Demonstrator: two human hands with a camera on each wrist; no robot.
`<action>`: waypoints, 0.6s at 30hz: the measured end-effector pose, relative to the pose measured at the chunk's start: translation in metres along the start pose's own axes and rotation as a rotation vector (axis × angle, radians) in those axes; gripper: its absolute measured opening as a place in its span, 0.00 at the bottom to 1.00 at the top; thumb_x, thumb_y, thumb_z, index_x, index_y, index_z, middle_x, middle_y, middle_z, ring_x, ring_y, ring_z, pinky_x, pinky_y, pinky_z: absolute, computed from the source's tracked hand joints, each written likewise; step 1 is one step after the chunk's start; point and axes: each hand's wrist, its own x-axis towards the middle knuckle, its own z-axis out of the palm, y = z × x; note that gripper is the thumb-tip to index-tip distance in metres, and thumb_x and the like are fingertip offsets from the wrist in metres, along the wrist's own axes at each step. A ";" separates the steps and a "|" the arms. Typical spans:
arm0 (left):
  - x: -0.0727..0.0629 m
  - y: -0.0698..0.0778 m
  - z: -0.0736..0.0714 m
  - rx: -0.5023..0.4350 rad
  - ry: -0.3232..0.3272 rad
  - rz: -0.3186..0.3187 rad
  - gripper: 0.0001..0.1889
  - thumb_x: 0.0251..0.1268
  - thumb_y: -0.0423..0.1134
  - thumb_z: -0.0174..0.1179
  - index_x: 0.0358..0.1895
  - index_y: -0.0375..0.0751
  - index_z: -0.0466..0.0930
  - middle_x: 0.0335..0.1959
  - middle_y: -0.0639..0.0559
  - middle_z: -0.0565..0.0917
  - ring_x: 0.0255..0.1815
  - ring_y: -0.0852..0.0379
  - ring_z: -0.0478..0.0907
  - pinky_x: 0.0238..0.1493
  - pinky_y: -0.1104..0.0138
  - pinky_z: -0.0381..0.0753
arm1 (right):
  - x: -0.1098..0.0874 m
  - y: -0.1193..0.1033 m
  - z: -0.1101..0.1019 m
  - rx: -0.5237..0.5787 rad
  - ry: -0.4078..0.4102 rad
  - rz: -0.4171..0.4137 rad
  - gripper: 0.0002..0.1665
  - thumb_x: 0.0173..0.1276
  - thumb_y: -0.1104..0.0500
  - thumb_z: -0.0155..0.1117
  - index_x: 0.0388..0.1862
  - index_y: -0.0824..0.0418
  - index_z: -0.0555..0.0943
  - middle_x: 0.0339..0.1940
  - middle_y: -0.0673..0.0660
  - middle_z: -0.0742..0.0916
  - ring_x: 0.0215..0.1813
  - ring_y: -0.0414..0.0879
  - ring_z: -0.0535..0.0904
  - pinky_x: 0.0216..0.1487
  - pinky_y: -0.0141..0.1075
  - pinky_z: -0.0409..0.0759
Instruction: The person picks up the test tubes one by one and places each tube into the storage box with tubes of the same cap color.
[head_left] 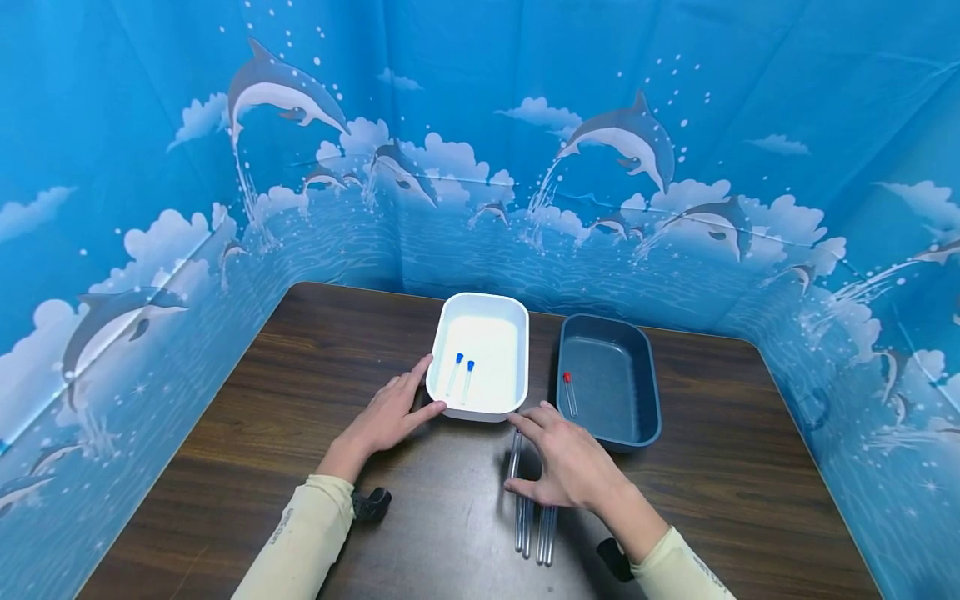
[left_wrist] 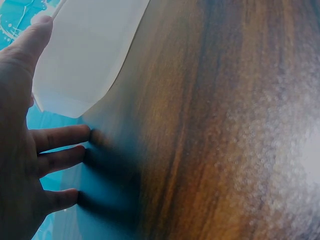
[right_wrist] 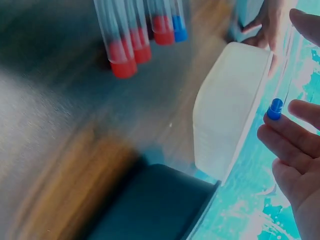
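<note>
My left hand (head_left: 390, 410) rests at the white tray (head_left: 483, 414), fingers stretched along its left side and thumb at the front corner. In the left wrist view the fingers (left_wrist: 62, 136) look straight. My right hand (head_left: 566, 458) holds a blue-capped clear test tube (right_wrist: 275, 109) lengthwise between thumb and fingers. Beneath that hand several more test tubes (head_left: 527, 533) lie on the table, their capped ends hidden in the head view. The right wrist view shows red caps (right_wrist: 123, 65) and one blue cap (right_wrist: 180, 29) on them.
Two blue-capped tubes (head_left: 468, 379) lie inside the white tray. To its right stands a dark blue-grey tray (head_left: 611, 379) containing one red-capped tube (head_left: 569, 393). Both are on a brown wooden table (head_left: 247, 417), backed by a dolphin-print curtain (head_left: 450, 100).
</note>
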 end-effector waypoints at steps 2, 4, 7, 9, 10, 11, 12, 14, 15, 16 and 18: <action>0.000 0.000 0.000 0.003 -0.002 0.001 0.49 0.63 0.75 0.43 0.80 0.56 0.40 0.74 0.46 0.62 0.67 0.46 0.66 0.66 0.44 0.60 | 0.002 0.002 -0.002 -0.014 0.017 -0.001 0.50 0.52 0.28 0.70 0.69 0.54 0.74 0.62 0.55 0.80 0.69 0.58 0.70 0.58 0.52 0.75; 0.000 0.000 0.000 0.003 -0.005 0.000 0.48 0.63 0.76 0.43 0.80 0.57 0.39 0.74 0.46 0.62 0.67 0.46 0.65 0.66 0.44 0.60 | 0.005 0.003 -0.003 -0.022 0.027 0.003 0.50 0.52 0.28 0.69 0.68 0.54 0.74 0.62 0.56 0.80 0.69 0.58 0.69 0.58 0.53 0.75; -0.002 -0.001 -0.001 0.003 -0.008 -0.004 0.48 0.63 0.76 0.43 0.80 0.58 0.38 0.74 0.46 0.62 0.66 0.46 0.66 0.66 0.44 0.60 | 0.011 0.005 -0.004 -0.030 0.034 0.001 0.49 0.52 0.28 0.69 0.68 0.52 0.74 0.62 0.55 0.80 0.69 0.58 0.69 0.58 0.53 0.75; -0.002 -0.001 -0.001 0.004 -0.008 -0.007 0.49 0.63 0.76 0.43 0.80 0.58 0.38 0.75 0.46 0.62 0.66 0.47 0.66 0.66 0.44 0.60 | 0.015 0.006 -0.006 -0.035 0.042 -0.005 0.49 0.52 0.28 0.69 0.68 0.52 0.74 0.61 0.55 0.80 0.68 0.58 0.70 0.58 0.53 0.75; -0.003 -0.001 -0.001 0.002 -0.007 -0.007 0.49 0.63 0.76 0.43 0.80 0.58 0.38 0.75 0.46 0.62 0.66 0.47 0.66 0.66 0.44 0.60 | 0.017 0.007 -0.007 -0.034 0.047 -0.010 0.49 0.52 0.29 0.69 0.68 0.53 0.74 0.61 0.56 0.80 0.68 0.59 0.70 0.58 0.53 0.75; -0.002 -0.001 -0.001 0.002 -0.005 -0.007 0.49 0.63 0.76 0.44 0.80 0.57 0.39 0.74 0.46 0.62 0.66 0.47 0.66 0.66 0.44 0.60 | 0.019 0.007 -0.007 -0.039 0.052 -0.014 0.49 0.52 0.29 0.69 0.68 0.53 0.74 0.61 0.56 0.80 0.68 0.59 0.71 0.58 0.53 0.75; -0.002 -0.001 -0.001 0.002 -0.003 -0.007 0.49 0.62 0.76 0.44 0.80 0.57 0.39 0.74 0.46 0.62 0.66 0.47 0.66 0.66 0.44 0.60 | 0.021 0.008 -0.008 -0.044 0.056 -0.017 0.49 0.52 0.29 0.69 0.68 0.53 0.74 0.60 0.56 0.80 0.67 0.59 0.71 0.58 0.53 0.75; -0.001 0.000 -0.001 0.004 -0.003 -0.004 0.49 0.62 0.76 0.44 0.80 0.57 0.39 0.74 0.46 0.62 0.66 0.47 0.66 0.66 0.45 0.61 | 0.024 0.010 -0.009 -0.049 0.067 -0.023 0.49 0.52 0.29 0.70 0.68 0.54 0.75 0.60 0.57 0.81 0.67 0.60 0.71 0.58 0.53 0.75; -0.001 0.000 -0.001 0.004 -0.003 -0.001 0.49 0.63 0.76 0.44 0.80 0.57 0.39 0.74 0.46 0.62 0.66 0.47 0.66 0.66 0.45 0.61 | 0.026 0.011 -0.009 -0.049 0.070 -0.024 0.49 0.52 0.30 0.71 0.67 0.54 0.75 0.60 0.57 0.80 0.67 0.61 0.71 0.58 0.53 0.75; -0.001 0.000 -0.001 0.004 -0.003 -0.001 0.49 0.63 0.76 0.44 0.80 0.57 0.39 0.74 0.46 0.63 0.66 0.47 0.66 0.66 0.45 0.61 | 0.027 0.012 -0.009 -0.047 0.072 -0.025 0.49 0.52 0.31 0.71 0.68 0.55 0.75 0.60 0.58 0.80 0.67 0.61 0.71 0.57 0.53 0.75; 0.000 0.000 -0.001 0.005 -0.006 0.000 0.49 0.63 0.76 0.43 0.80 0.58 0.38 0.74 0.46 0.62 0.66 0.47 0.66 0.66 0.46 0.61 | 0.031 0.013 -0.010 -0.043 0.075 -0.026 0.49 0.52 0.31 0.71 0.68 0.55 0.74 0.61 0.58 0.80 0.67 0.62 0.71 0.57 0.54 0.76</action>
